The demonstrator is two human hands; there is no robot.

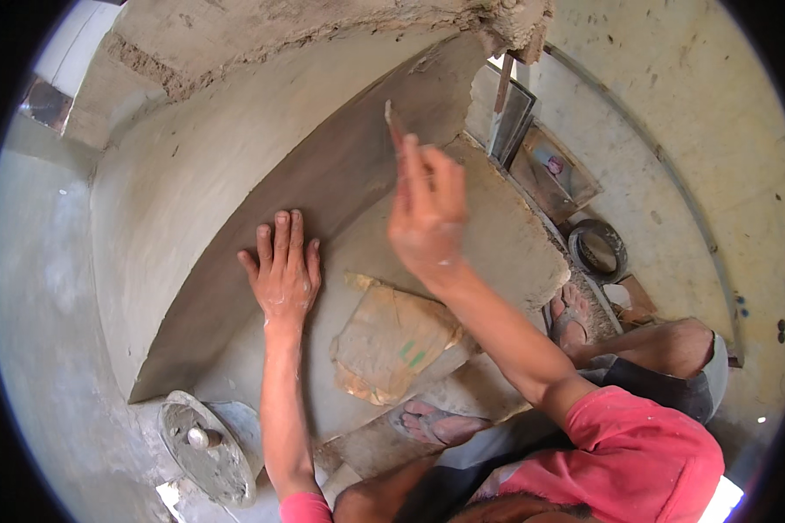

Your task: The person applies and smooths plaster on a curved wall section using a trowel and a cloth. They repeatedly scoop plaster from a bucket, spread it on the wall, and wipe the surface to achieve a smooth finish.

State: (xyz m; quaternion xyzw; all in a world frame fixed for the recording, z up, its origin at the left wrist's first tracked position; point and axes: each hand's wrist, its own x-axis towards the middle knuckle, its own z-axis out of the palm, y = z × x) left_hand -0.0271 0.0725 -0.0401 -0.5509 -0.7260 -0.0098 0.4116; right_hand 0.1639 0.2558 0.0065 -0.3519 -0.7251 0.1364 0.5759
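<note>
My left hand lies with fingers spread against the smooth, dark grey cement face of a curved raised ledge. Above and to its right, my right hand grips a slim reddish tool with a pale tip, held close to that face; the tool is blurred and its exact kind is unclear. A worn brown sheet lies on the grey surface below my hands. At the lower left is an oval cement-smeared plate with a metal knob on top.
Rough broken cement edges the top. At the right are leaning dark panels, a wooden frame, a black ring and a yellowish floor with a curved strip. My sandalled feet are below.
</note>
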